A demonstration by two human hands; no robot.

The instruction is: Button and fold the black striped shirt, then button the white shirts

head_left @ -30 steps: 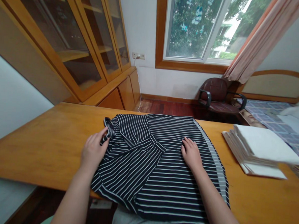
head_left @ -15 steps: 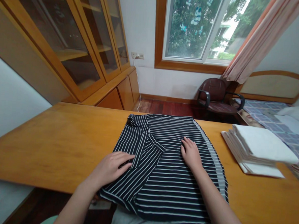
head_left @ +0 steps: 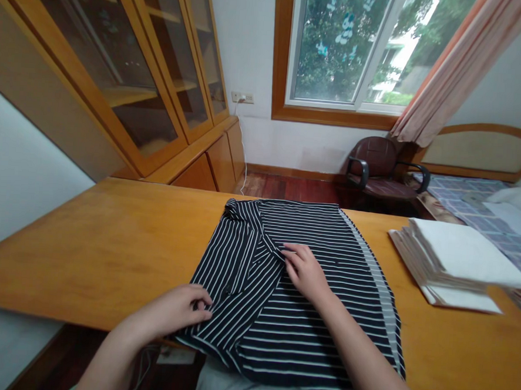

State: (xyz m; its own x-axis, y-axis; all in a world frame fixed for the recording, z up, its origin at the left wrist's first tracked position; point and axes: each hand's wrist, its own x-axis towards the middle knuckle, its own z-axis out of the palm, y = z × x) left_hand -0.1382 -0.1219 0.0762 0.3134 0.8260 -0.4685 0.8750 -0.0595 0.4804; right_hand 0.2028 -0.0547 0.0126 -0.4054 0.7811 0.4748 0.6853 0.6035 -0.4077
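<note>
A black garment with thin white stripes [head_left: 306, 315] lies spread on a wooden table [head_left: 98, 250], its near edge hanging over the table's front. Its left side is folded inward into a diagonal flap. My left hand [head_left: 178, 310] rests at the garment's left edge near the table front, with its fingers curled against the fabric. My right hand [head_left: 306, 271] lies on the middle of the garment, fingertips touching the corner of the folded flap, fingers mostly flat.
A stack of folded white cloth [head_left: 453, 262] sits on the table's right side. Glass-door wooden cabinets [head_left: 130, 75] line the left wall. A dark armchair [head_left: 381, 167] stands under the window, and a bed [head_left: 485, 197] is at the right.
The left sleeve was folded in over the body. My left hand slid down to the garment's near left edge. My right hand moved left to the flap's corner.
</note>
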